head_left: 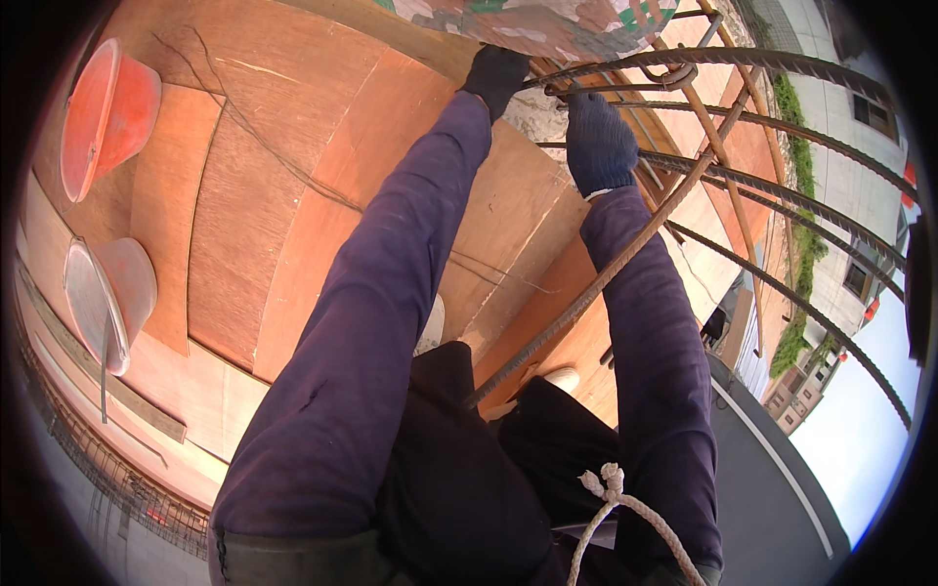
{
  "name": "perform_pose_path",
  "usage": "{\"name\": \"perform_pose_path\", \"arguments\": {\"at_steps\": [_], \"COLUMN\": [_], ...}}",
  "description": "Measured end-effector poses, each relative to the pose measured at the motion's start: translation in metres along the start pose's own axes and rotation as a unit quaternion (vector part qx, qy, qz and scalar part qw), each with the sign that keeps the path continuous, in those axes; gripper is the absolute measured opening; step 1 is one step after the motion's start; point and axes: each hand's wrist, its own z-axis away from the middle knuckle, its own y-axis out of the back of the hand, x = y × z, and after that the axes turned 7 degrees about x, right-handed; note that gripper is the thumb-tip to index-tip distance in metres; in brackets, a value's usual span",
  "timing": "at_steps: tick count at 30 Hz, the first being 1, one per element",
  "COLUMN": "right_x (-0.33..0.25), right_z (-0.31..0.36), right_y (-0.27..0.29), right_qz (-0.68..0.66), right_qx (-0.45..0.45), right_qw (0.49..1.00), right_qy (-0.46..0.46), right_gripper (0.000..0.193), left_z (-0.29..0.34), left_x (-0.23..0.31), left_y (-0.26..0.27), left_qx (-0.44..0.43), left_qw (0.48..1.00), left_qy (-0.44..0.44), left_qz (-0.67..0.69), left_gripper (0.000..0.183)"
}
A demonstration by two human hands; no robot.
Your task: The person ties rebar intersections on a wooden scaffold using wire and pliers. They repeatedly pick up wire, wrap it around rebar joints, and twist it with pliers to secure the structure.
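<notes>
My left hand (496, 78), in a dark glove, reaches to the ends of ribbed steel rebar rods (782, 61) at the top centre. Its fingers are mostly hidden, so their grip does not show. Just to its right, my right hand (600, 142) wears a blue-grey knit glove and is closed, among the rods. What it holds is too hidden to name. A thinner rusty bar (718, 146) crosses the rods at a slant, with a bent hoop of bar (672, 76) near its top. Between my hands lies a patch of rough pale concrete (540, 115).
Plywood sheets (283, 146) cover the surface on the left, with a loose thin wire (293, 176) across them. An orange bucket (147, 112) and a whitish bucket (132, 283) lie tipped there. Camouflage fabric (547, 24) hangs at the top. Rebar sticks out rightward. White rope (640, 508) is knotted near my waist.
</notes>
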Motion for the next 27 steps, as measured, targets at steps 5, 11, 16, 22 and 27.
{"name": "perform_pose_path", "arguments": {"at_steps": [5,11,16,22,27], "right_x": [-0.001,0.003,0.003,0.005,0.013], "right_z": [-0.001,0.000,-0.004,-0.007,-0.006], "right_y": [0.010,0.025,0.024,0.029,0.041], "right_qz": [0.033,0.074,0.105,0.118,0.144], "right_qx": [-0.010,-0.029,-0.036,-0.054,-0.015], "right_qw": [0.999,0.995,0.991,0.988,0.982], "right_qy": [0.023,0.060,0.076,0.089,0.124], "right_gripper": [0.016,0.015,0.017,0.018,0.016], "left_z": [0.001,0.000,0.001,0.000,0.000], "left_x": [0.000,-0.003,-0.004,-0.004,-0.002], "left_y": [0.006,0.009,0.012,0.014,0.012], "left_qx": [-0.020,-0.030,-0.034,-0.036,-0.034], "left_qw": [0.999,0.998,0.997,0.997,0.997], "left_qy": [0.017,0.026,0.031,0.038,0.039], "left_qz": [0.031,0.050,0.056,0.062,0.066], "left_gripper": [0.021,0.022,0.022,0.022,0.022]}}
